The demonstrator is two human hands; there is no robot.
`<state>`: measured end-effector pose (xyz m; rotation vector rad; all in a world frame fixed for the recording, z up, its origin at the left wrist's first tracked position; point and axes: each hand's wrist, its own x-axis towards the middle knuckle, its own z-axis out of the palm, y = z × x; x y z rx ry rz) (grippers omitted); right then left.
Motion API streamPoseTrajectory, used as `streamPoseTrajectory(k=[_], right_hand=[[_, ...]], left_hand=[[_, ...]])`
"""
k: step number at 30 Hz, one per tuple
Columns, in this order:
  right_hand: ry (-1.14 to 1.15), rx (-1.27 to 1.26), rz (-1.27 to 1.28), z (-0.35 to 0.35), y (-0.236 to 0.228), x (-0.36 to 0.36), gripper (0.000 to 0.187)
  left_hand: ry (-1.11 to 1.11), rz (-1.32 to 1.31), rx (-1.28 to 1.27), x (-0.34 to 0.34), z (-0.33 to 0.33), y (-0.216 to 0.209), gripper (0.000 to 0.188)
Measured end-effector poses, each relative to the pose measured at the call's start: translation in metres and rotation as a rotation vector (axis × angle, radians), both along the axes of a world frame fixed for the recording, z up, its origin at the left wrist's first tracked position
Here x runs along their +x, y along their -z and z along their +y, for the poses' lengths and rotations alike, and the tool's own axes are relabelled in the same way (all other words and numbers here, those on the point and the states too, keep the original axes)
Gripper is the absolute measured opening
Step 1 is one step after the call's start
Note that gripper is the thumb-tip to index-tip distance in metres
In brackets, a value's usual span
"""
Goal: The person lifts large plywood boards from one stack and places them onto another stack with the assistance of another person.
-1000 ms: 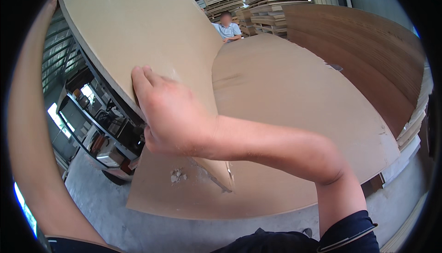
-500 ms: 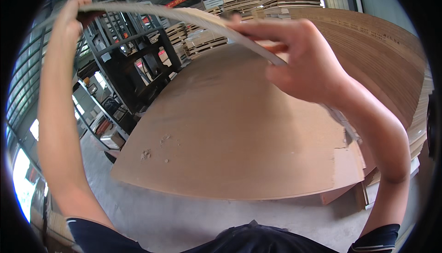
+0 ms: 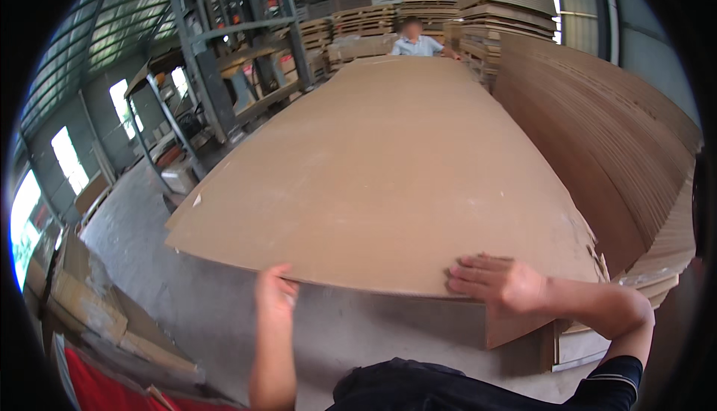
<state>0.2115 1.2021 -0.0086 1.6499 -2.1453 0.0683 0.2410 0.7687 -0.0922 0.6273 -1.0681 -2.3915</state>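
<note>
A large brown sheet of board (image 3: 366, 179) lies flat in front of me, its near edge bowed by the lens. At that edge, left of the middle, my left hand (image 3: 276, 291) has its fingers closed over the rim; its thumb is hard to make out. My right hand (image 3: 502, 284) rests on top of the sheet by the near right part, with the fingers stretched out and flat. Frayed, torn bits show along the sheet's right edge. What supports the sheet is mostly hidden beneath it.
At the far end stands another person (image 3: 418, 43) in a light shirt. A forklift (image 3: 235, 60) is beyond the sheet's left side. Tall stacked boards (image 3: 597, 142) rise on the right. Flattened cardboard (image 3: 112, 306) and a red item (image 3: 104, 385) lie at lower left.
Both hands have come down from high up, where they held a raised sheet. A sheet now lies flat; the crumbs on the surface are out of sight, and the far person has become visible.
</note>
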Motion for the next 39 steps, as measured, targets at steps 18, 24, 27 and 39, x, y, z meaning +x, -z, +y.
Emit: streamPoseTrajectory(k=[18,24,27,39], right_hand=[[0.098,0.032,-0.016,-0.029,0.007,0.010,0.051],[0.064,-0.028,-0.552,-0.040,0.008,0.012,0.058],[0.208,-0.199,-0.561,0.013,-0.002,0.008,0.058],[0.486,-1.154,-1.197,0.107,0.080,-0.036,0.073]], left_hand=[[0.159,0.013,-0.249,0.011,-0.009,0.002,0.021],[-0.193,-0.241,-0.371,-0.003,0.000,0.035,0.039],[-0.263,-0.107,-0.212,-0.011,0.029,0.042,0.055],[-0.366,0.083,-0.014,-0.061,0.040,0.024,0.048]])
